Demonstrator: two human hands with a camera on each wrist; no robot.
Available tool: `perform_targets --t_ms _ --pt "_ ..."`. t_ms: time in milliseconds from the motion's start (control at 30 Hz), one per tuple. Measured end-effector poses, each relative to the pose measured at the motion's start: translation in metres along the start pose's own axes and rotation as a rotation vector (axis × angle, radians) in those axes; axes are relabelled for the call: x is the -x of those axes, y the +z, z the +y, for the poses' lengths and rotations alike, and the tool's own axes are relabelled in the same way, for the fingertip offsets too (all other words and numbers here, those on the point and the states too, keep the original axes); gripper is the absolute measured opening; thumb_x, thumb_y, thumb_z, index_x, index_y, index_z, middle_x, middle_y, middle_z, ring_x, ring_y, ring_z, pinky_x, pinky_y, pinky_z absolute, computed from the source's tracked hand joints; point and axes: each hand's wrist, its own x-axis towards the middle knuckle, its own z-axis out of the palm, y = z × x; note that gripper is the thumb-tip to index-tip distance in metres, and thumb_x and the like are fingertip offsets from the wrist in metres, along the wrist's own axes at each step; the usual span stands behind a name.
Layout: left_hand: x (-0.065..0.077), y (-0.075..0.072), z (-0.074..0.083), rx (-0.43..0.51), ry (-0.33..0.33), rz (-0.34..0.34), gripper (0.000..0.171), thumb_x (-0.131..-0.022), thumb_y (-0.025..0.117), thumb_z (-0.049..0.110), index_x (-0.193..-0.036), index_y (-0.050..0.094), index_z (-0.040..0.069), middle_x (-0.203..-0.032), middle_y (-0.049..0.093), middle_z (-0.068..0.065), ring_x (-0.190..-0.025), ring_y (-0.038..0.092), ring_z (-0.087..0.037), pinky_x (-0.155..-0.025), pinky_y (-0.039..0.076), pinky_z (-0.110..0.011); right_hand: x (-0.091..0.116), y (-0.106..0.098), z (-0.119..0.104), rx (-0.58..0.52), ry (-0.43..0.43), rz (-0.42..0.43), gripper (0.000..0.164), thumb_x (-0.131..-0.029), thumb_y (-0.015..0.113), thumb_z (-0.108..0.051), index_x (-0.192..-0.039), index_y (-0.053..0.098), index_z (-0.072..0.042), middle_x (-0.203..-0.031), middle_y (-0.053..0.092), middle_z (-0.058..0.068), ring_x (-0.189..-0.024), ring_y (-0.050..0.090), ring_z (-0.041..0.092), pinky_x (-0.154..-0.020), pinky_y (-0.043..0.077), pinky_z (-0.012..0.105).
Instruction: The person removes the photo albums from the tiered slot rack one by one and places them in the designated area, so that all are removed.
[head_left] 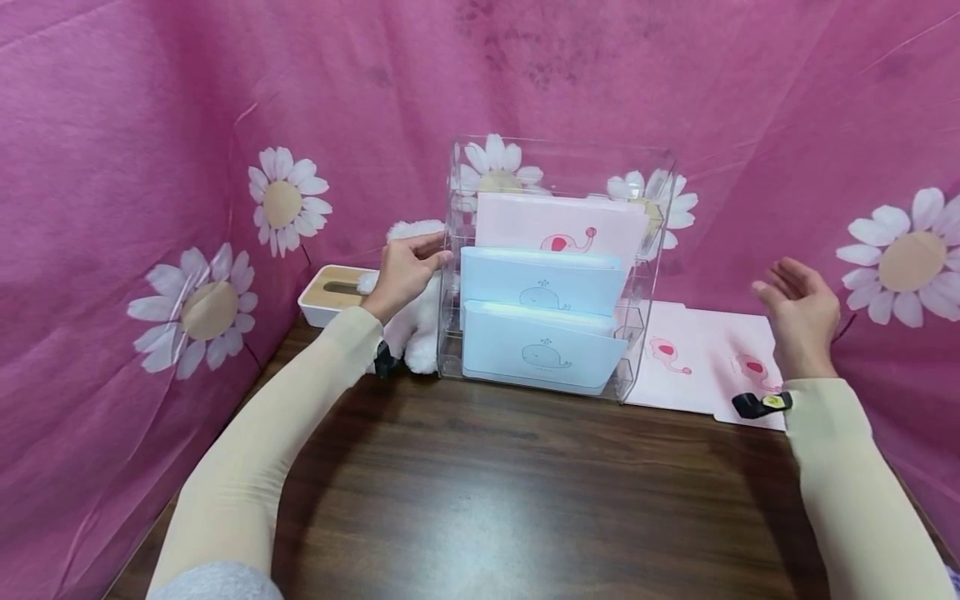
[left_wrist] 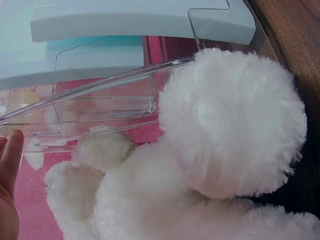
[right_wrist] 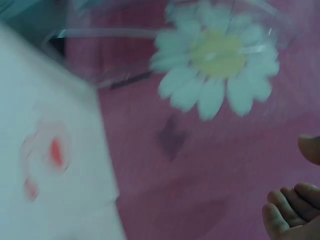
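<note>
A clear tiered file rack (head_left: 652, 333) stands at the back of the table. Pale blue folders (head_left: 487, 354) with a whale drawing fill its lower front tiers, and pink sheets or folders (head_left: 517, 221) with a red elephant stand behind them. My left hand (head_left: 405, 271) holds the rack's left side, thumb and fingers at the panel edge. Beside that hand is a white fluffy plush toy (left_wrist: 230, 125). At the right, my right hand (head_left: 806, 312) is raised with its fingers loosely bent and nothing in them. Below and left of it lie pink elephant folders (head_left: 697, 333), flat and overlapping.
A white box with a wooden lid (head_left: 318, 312) sits at the back left, partly behind the plush. Pink cloth (head_left: 360, 108) with large daisies hangs round the back and sides. The brown wooden table (head_left: 480, 483) extends in front of the rack.
</note>
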Motion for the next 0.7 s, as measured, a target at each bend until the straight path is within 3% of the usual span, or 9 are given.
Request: perform_targets --t_ms 133,267,400,700 --pt "0.000 0.001 0.001 -0.010 0.017 -0.001 0.042 -0.090 0.079 0.018 -0.131 0.069 0.015 -0.124 0.074 -0.010 -0.114 0.072 -0.020 -0.091 0.061 -0.028 0.008 0.028 -0.015 -0.157 -0.125 -0.131 0.048 -0.080 0.073 0.019 -0.122 0.067 -0.003 -0.111 0.070 0.003 -0.105 0.067 0.014 -0.078 0.060 0.014" --pt "0.000 0.001 0.002 -0.010 0.018 -0.001 0.042 -0.090 0.079 0.019 -0.131 0.069 0.015 -0.124 0.074 -0.010 -0.114 0.073 -0.020 -0.090 0.061 -0.026 0.016 0.054 -0.029 -0.244 -0.202 -0.267 0.047 -0.079 0.071 0.022 -0.122 0.065 0.004 -0.110 0.071 0.008 -0.103 0.070 0.017 -0.080 0.061 0.018" --pt "0.001 0.000 0.001 -0.007 0.019 -0.004 0.042 -0.090 0.078 0.018 -0.132 0.069 0.014 -0.124 0.074 -0.010 -0.113 0.073 -0.019 -0.089 0.061 -0.026 0.021 0.077 -0.041 -0.224 -0.242 -0.368 0.047 -0.081 0.071 0.019 -0.125 0.063 0.006 -0.111 0.073 0.008 -0.104 0.070 0.016 -0.083 0.060 0.017" --pt "0.002 -0.001 0.001 -0.020 0.026 -0.001 0.043 -0.091 0.078 0.020 -0.132 0.068 0.015 -0.124 0.074 -0.010 -0.113 0.073 -0.019 -0.091 0.061 -0.028 0.020 0.113 -0.057 -0.085 -0.314 -0.507 0.037 -0.084 0.072 0.013 -0.120 0.066 0.009 -0.106 0.077 0.009 -0.095 0.074 0.016 -0.081 0.060 0.016"
